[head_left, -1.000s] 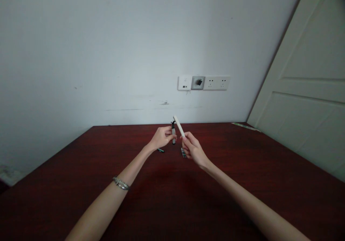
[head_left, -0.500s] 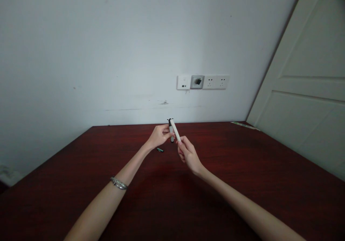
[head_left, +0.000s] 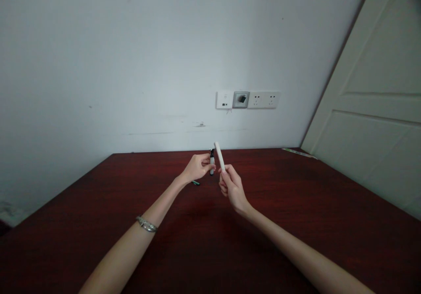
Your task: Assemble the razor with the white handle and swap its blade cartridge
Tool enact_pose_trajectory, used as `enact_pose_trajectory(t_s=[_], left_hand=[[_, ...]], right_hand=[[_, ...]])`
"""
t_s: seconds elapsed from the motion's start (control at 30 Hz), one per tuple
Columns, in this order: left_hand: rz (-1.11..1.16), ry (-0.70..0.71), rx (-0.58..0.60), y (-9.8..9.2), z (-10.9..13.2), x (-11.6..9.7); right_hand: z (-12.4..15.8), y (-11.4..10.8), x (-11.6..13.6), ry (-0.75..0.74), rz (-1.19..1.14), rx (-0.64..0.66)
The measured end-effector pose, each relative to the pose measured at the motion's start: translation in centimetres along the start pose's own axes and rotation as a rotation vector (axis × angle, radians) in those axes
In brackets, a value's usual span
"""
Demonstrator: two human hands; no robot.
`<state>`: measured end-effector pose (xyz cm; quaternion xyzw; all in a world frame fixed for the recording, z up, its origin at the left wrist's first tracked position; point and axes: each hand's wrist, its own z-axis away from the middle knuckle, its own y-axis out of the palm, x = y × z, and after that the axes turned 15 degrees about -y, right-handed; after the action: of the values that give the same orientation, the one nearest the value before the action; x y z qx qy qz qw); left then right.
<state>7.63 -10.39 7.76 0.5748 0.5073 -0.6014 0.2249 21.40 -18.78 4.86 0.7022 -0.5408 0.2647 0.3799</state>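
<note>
Left hand (head_left: 196, 167): grip pinching the handle of a razor-like tool (head_left: 212, 159), head uppermost, above the desk (head_left: 197, 245). The white stick (head_left: 219, 156), which overlapped that head half a second earlier, now stands just right of it; the two pieces appear parted. Right hand (head_left: 234, 189): grip clasped round the stick's lower end. On the reddish-brown surface, a small dark-green piece (head_left: 196, 183) lies near the left hand. Behind: pale wall (head_left: 148, 57), sockets (head_left: 263, 100), paneled door (head_left: 371, 103).
</note>
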Motion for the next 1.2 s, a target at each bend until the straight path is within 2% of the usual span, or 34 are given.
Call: enact_pose_trajectory(t_s=[0.13, 0.33, 0.57, 0.77, 0.97, 1.2], left_hand=[[0.002, -0.002, 0.001, -0.2, 0.0, -0.1], [0.109, -0.007, -0.037, -0.8, -0.2, -0.7], [-0.065, 0.010, -0.070, -0.6, -0.2, -0.6], [-0.122, 0.021, -0.054, -0.2, 0.1, -0.9], [-0.069, 0.024, -0.064, -0.5, -0.1, -0.7], [-0.078, 0.028, -0.038, -0.3, 0.1, -1.0]], right_hand=[[0.4, 0.1, -0.7, -0.003, -0.007, 0.003], [2.1, 0.8, -1.9, 0.078, -0.041, -0.003], [1.5, 1.3, -0.1, -0.049, -0.027, -0.024], [0.8, 1.1, -0.1, -0.016, 0.021, 0.015], [2.2, 1.3, -1.2, 0.026, 0.005, 0.018], [1.4, 1.5, 0.0, -0.021, 0.002, 0.003]])
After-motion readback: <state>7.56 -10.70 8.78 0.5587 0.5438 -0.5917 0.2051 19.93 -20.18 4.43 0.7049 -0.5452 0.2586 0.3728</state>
